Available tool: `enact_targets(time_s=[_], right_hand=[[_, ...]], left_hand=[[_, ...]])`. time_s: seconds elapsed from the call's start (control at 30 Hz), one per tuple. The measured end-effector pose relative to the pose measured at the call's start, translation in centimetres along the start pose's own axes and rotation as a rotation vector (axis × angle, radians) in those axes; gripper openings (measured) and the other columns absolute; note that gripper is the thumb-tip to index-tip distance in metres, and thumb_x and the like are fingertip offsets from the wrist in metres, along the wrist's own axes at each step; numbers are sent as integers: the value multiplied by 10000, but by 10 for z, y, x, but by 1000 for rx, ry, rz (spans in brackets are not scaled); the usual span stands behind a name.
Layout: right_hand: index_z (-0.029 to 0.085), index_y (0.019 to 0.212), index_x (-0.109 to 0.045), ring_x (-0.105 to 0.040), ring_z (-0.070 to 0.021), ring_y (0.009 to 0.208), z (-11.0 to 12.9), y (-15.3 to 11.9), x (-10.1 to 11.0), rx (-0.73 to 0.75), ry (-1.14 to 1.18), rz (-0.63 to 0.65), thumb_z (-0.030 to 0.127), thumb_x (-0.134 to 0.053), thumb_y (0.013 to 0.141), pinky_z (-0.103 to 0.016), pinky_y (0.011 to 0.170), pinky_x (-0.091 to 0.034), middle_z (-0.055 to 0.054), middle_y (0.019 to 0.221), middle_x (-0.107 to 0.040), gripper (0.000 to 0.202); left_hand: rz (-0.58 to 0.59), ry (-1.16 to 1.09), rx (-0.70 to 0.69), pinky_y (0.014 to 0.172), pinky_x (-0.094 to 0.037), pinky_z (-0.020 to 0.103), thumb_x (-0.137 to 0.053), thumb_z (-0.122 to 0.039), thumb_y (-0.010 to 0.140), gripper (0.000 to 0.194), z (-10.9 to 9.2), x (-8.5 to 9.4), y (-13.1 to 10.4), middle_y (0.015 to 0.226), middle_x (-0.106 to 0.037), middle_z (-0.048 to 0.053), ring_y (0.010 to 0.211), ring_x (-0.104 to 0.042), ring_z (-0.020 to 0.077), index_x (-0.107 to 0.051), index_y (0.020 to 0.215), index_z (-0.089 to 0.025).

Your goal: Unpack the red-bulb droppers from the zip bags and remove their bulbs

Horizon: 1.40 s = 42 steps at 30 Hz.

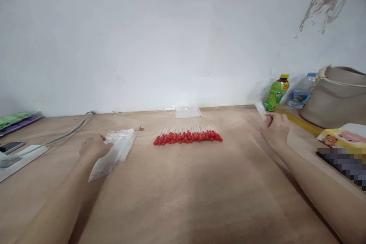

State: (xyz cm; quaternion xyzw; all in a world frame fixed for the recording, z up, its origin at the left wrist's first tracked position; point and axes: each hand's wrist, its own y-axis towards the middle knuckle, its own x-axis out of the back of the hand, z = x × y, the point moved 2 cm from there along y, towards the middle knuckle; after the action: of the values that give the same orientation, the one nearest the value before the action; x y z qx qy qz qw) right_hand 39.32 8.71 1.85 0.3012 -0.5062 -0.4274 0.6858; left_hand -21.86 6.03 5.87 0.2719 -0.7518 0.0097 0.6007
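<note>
My left hand (pixel 93 148) rests low over the table at the left, thumb and fingers apart. Its thumb lies by the edge of a clear zip-lock bag (pixel 121 146), which is flat on the table. On the right, my right hand (pixel 276 129) has its fingers pinched on a small whitish plastic bag (pixel 260 109), partly hidden by the fingers. Between the hands lies a row of thin pale sticks with red tips (pixel 187 136), the red ends toward me. Behind the row, a white zip-lock bag (pixel 188 112) lies near the wall.
Brown paper (pixel 171 194) covers the table. At right stand a green-labelled bottle (pixel 276 93), a water bottle (pixel 301 90), a grey-beige bucket (pixel 334 97) and a yellow package (pixel 340 137). A cable (pixel 73 131), a phone (pixel 12 147) and green packets (pixel 17 119) are at left.
</note>
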Motion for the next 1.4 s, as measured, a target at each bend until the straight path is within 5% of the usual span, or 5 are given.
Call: enact_targets(time_s=[0.13, 0.23, 0.4, 0.77, 1.4], right_hand=[[179, 905, -525, -503, -201, 802, 80, -19, 25, 196, 183, -8, 218, -383, 822, -331, 697, -428, -80, 818, -548, 168], [193, 937, -516, -508, -193, 840, 145, -59, 45, 598, 548, 104, 106, -369, 818, -330, 740, -434, -81, 853, -555, 208], [145, 915, -544, -503, -168, 805, 198, -110, 57, 965, 728, 454, 81, -320, 848, -309, 758, -437, -82, 798, -543, 242], [184, 688, -560, -512, -157, 665, 143, -92, 29, 202, 595, 742, 240, -468, 791, -298, 632, -383, -27, 691, -566, 149], [235, 724, -666, -508, -246, 837, 164, -104, 29, 95, 396, 988, 539, -417, 788, -422, 742, -359, -54, 778, -587, 398]], left_hand=[[-236, 57, 18, 759, -377, 423, -490, -239, 727, 162, -36, 10, -13, 1008, -476, 147, 1013, -423, 317, -430, 838, -138], [-336, -103, -311, 835, -368, 415, -495, -258, 754, 137, -86, 10, -46, 929, -503, 96, 1000, -440, 269, -448, 830, -154], [78, -478, -916, 886, -396, 337, -417, -254, 852, 130, -156, -9, -132, 1032, -534, 54, 1006, -488, 181, -508, 920, -191], [557, -464, -1159, 1034, -301, 399, -425, -310, 871, 459, -158, -39, -158, 1348, -392, 48, 1243, -349, 194, -334, 1317, -251], [449, -376, -1178, 1046, -252, 428, -433, -357, 858, 525, -167, -42, -168, 1356, -378, 53, 1235, -354, 196, -262, 1343, -256]])
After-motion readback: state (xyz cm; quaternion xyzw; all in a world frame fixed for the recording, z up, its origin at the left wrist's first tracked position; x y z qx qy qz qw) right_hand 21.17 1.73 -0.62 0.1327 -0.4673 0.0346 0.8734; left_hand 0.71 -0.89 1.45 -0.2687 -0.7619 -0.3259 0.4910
